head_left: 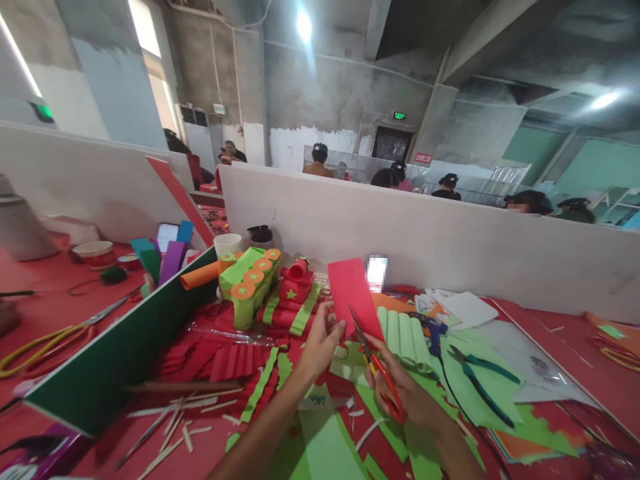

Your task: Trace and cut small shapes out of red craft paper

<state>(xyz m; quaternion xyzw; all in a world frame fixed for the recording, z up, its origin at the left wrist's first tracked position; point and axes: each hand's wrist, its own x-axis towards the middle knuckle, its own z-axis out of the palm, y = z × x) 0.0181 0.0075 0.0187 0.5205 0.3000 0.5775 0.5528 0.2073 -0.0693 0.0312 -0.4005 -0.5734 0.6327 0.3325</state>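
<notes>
A sheet of red paper (353, 287) is held up over the middle of the table, its lower left edge pinched by my left hand (323, 337). My right hand (393, 387) grips scissors (383, 380) with red-orange and yellow handles. Their blades point up and left, against the front of the red sheet; whether they are cutting into it I cannot tell. Just left of my left hand stands a red paper model with green strips (295, 293). Rolled pale green paper tubes (405, 337) lie right behind my right hand.
Further left is a green and orange paper model (250, 280). Green-handled pliers (485, 380) and a blue glue gun (434, 330) lie at right among paper scraps. Thin wooden sticks (175, 427) are scattered front left. A white partition (310, 213) runs behind; a green board (125, 340) bounds the left.
</notes>
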